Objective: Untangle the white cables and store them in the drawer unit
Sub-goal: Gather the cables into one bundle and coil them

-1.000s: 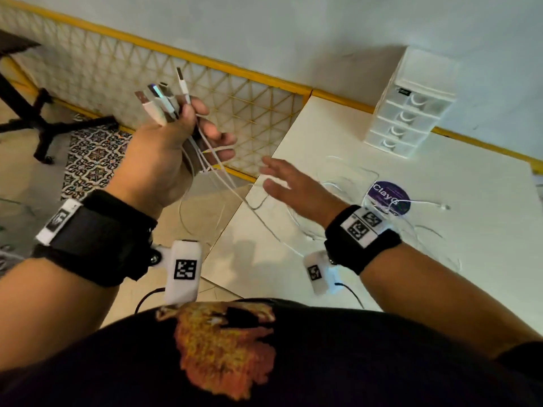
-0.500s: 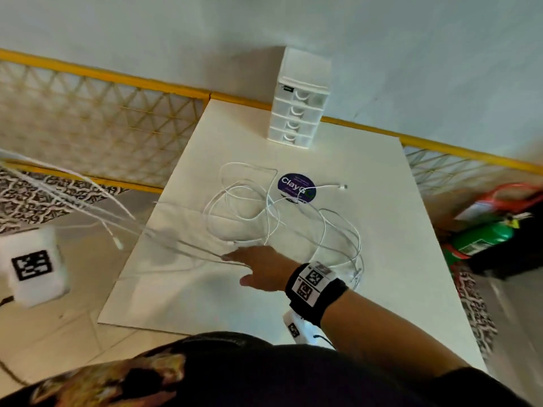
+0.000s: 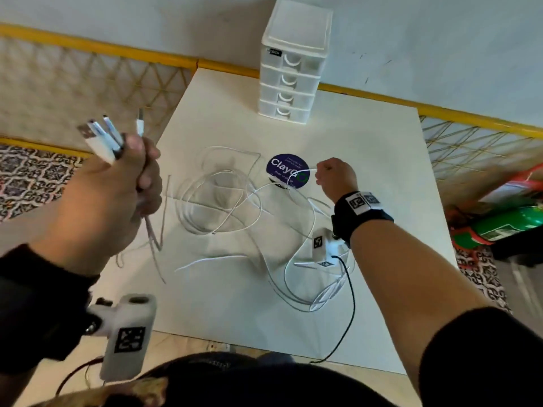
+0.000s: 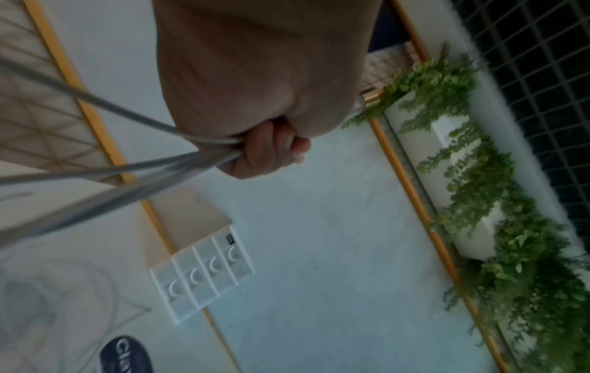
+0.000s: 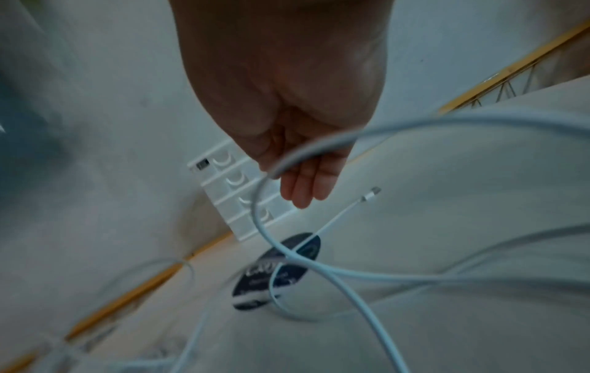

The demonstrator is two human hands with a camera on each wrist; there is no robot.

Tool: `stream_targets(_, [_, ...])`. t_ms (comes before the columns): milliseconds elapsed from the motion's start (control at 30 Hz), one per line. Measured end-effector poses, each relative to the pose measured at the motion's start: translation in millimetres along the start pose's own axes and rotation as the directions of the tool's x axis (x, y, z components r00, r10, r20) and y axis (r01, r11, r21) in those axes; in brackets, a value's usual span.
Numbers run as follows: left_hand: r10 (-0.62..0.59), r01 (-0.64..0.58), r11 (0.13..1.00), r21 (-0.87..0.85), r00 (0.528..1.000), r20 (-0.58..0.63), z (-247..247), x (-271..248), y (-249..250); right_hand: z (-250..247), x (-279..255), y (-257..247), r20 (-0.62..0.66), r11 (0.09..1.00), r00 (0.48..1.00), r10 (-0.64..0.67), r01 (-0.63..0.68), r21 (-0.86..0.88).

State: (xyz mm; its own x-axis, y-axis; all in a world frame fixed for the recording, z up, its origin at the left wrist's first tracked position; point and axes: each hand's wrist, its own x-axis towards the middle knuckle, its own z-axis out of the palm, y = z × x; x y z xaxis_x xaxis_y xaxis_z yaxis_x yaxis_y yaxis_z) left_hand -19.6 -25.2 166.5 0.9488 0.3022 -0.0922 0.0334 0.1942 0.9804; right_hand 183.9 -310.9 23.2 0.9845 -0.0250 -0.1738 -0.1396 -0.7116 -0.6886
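Observation:
Several white cables (image 3: 223, 201) lie looped and tangled across the white table (image 3: 382, 171). My left hand (image 3: 138, 174) is raised over the table's left edge and grips a bunch of cable ends, their plugs (image 3: 100, 136) sticking up; the strands (image 4: 127, 161) run down from the fist (image 4: 271, 151). My right hand (image 3: 326, 171) hovers beside the purple round sticker (image 3: 288, 171) and pinches one white cable (image 5: 287, 164), which curves down to the table. A free plug end (image 5: 372, 193) lies beyond it. The white drawer unit (image 3: 293, 63) stands at the table's far edge, all drawers closed.
A wall with a yellow-edged lattice panel (image 3: 88, 83) runs behind and to the left. A green and red extinguisher (image 3: 505, 224) lies on the floor at the right. A black wire (image 3: 349, 304) hangs from my right wrist camera over the table's near side.
My right hand moved from the table's near side to beside the sticker and took hold of a cable. My left hand with the plug bunch came back into view, raised at the left.

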Motion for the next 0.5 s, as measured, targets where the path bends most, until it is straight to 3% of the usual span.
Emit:
stream_targets(167, [-0.057, 0.059, 0.998, 0.025, 0.995, -0.088, 17, -11, -22, 39, 30, -5, 0.186, 0.956, 0.983, 0.011, 0.044, -0.289])
stream_targets(333, [-0.139, 0.139, 0.990, -0.010, 0.980, -0.140, 21, -18, -41, 78, 41, -7, 0.146, 0.838, 0.987, 0.072, 0.019, -0.546])
stream_targets(500, [-0.169, 0.171, 0.985, 0.008, 0.977, -0.131, 22, -24, -51, 79, 37, -11, 0.346, 0.821, 0.932, 0.107, 0.113, -0.560])
